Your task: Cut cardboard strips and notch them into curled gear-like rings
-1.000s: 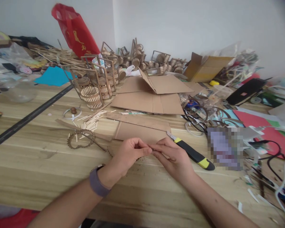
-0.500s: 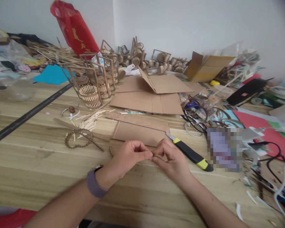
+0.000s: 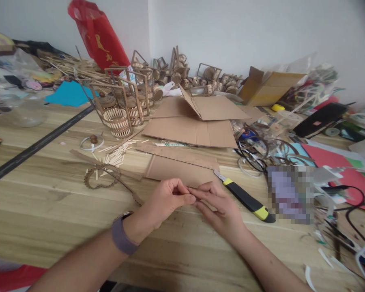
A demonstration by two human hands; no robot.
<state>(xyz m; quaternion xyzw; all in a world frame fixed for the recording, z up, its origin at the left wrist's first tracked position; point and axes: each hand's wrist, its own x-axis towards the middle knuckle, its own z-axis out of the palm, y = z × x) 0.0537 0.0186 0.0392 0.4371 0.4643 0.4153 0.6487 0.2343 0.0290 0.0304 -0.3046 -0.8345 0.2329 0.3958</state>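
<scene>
Near the front middle of the table, the fingertips of my left hand and my right hand meet. My left thumb and index finger are pinched together. My right fingers are stretched straighter, their tips closed against the left ones. What lies between them is mostly hidden; it looks like the end of a thin brown notched strip. That strip runs from a curled, toothed loop to behind my left hand. A black and yellow utility knife, blade out, lies just beyond my right hand.
Brown cardboard sheets lie ahead of my hands. Small handled baskets stand left of them, near scattered pale sticks. A long black bar crosses the left side. Cables, clear plastic and a red sheet crowd the right.
My right fingers have straightened and shifted slightly left over my left fingertips. More of the notched strip shows beside my left hand. The view has moved a little.
</scene>
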